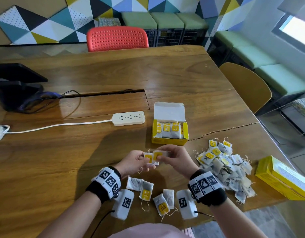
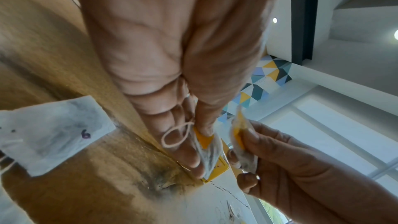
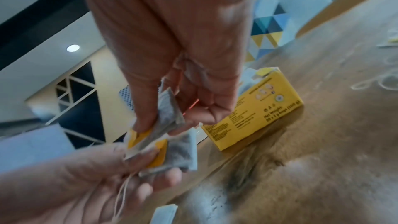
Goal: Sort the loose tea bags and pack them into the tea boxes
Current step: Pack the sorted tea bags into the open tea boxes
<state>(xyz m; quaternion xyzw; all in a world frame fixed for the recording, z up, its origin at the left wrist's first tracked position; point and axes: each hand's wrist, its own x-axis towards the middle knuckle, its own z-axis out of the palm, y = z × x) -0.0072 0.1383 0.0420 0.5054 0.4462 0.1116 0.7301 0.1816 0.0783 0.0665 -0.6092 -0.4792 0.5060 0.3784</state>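
Both hands are raised over the table's middle, just in front of the open yellow tea box (image 1: 169,140), which holds a row of bags. My left hand (image 1: 137,161) pinches a tea bag with a yellow tag (image 1: 148,158) between thumb and fingers; its string (image 2: 175,136) loops over the fingers. My right hand (image 1: 174,159) pinches a second yellow-tagged tea bag (image 1: 157,155) right beside it. The two bags (image 3: 170,132) overlap in the right wrist view. A big heap of loose tea bags (image 1: 223,169) lies to the right. Several more bags (image 1: 146,190) lie near the front edge.
A closed yellow tea box (image 1: 283,177) lies at the right edge of the table. A white power strip (image 1: 129,118) with its cord lies left of the open box. A dark device (image 1: 16,86) stands at the far left. A red chair (image 1: 117,38) and a yellow chair (image 1: 246,86) stand around the table.
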